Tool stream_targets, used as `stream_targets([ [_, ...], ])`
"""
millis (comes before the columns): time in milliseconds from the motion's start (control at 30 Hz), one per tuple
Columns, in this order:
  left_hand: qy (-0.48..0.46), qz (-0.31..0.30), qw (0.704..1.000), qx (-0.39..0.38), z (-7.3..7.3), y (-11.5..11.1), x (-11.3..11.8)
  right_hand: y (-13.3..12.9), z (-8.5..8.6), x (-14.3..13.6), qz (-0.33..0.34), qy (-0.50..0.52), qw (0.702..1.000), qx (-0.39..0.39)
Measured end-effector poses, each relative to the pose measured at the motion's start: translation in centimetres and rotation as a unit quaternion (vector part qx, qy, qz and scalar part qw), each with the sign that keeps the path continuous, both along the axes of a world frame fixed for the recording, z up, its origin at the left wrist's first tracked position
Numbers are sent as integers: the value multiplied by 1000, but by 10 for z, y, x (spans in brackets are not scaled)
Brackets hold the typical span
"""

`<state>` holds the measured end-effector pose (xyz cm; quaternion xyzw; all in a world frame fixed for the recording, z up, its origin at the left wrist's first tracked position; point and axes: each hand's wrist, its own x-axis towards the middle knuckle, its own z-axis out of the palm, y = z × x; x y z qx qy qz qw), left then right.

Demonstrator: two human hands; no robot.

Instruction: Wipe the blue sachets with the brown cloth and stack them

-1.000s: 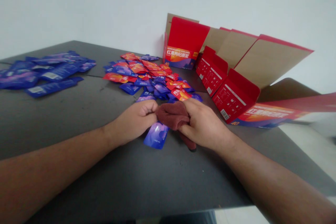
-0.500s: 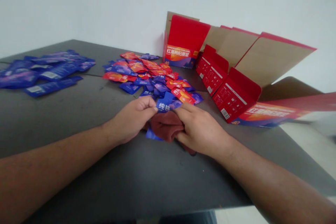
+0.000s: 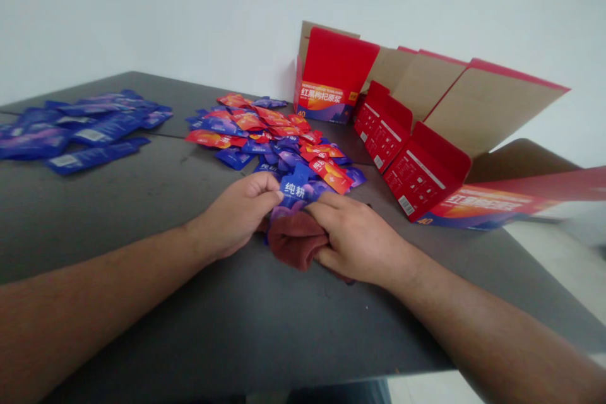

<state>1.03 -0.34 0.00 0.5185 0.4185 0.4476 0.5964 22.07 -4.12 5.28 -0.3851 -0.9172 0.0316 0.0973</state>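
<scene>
A blue sachet (image 3: 294, 189) with white lettering lies between my hands, near the front of the mixed heap. My left hand (image 3: 243, 211) pinches its left edge between thumb and fingers. A bunched brown cloth (image 3: 296, 240) covers the lower part of the sachet. My right hand (image 3: 355, 233) is closed on this cloth, with its fingers at the sachet's right side. Just beyond, red and blue sachets (image 3: 272, 132) are piled together.
Blue sachets (image 3: 101, 126) form a second pile at the left of the dark table (image 3: 189, 328). An open red carton (image 3: 326, 88) stands at the back. More open cartons (image 3: 426, 170) line the right side, flaps raised.
The brown cloth has moved down the sachet toward me, baring more of its printed front. My right hand has shifted slightly with it, while my left hand stays nearly in place.
</scene>
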Motion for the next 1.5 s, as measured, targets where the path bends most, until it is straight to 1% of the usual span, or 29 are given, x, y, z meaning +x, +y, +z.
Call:
stream_targets([
  [67, -2, 2, 1000, 5, -1, 0, 0, -2, 0, 0, 46, -16, 999, -13],
  [100, -2, 4, 1000, 7, -2, 1, 0, -2, 0, 0, 49, -18, 999, -14],
  [133, 0, 6, 1000, 9, -3, 1, -1, -2, 0, 1, 34, -15, 999, -9],
  [233, 24, 7, 999, 24, -6, 2, -2, 2, 1, 4, -44, 13, 999, 18],
  [267, 40, 6, 999, 34, -7, 3, -3, 4, 1, 5, -55, 19, 998, 20],
  [400, 124, -12, 988, 92, -6, 3, -7, 9, 1, 6, -39, 17, 999, 8],
  [433, 140, -19, 985, 103, -5, 3, -7, 10, 1, 7, -51, 25, 998, 17],
  [500, 166, -28, 979, 116, -1, 1, -8, 13, 1, 8, -100, 51, 993, 41],
  [567, 183, -41, 975, 119, 4, -2, -8, 17, 2, 10, -135, 71, 987, 46],
  [733, 220, -50, 963, 148, 10, -4, -8, 19, 6, 12, -115, 81, 990, 15],
  [867, 217, -52, 963, 151, 10, -4, -8, 17, 8, 10, -135, 100, 986, 3],
  [1033, 196, -42, 969, 142, 9, -5, -7, 15, 5, 10, -98, 80, 992, 15],
  [1167, 162, -30, 979, 117, 5, -3, -6, 13, 1, 9, -113, 88, 990, 10],
  [1333, 144, -23, 983, 109, 2, -1, -6, 8, 1, 6, -50, 60, 997, -12],
  [1400, 146, -25, 983, 107, 2, -1, -6, 10, 2, 7, -70, 63, 996, -4],
  [1500, 165, -40, 979, 115, 4, -3, -7, 15, 4, 10, -129, 88, 988, 10],
])
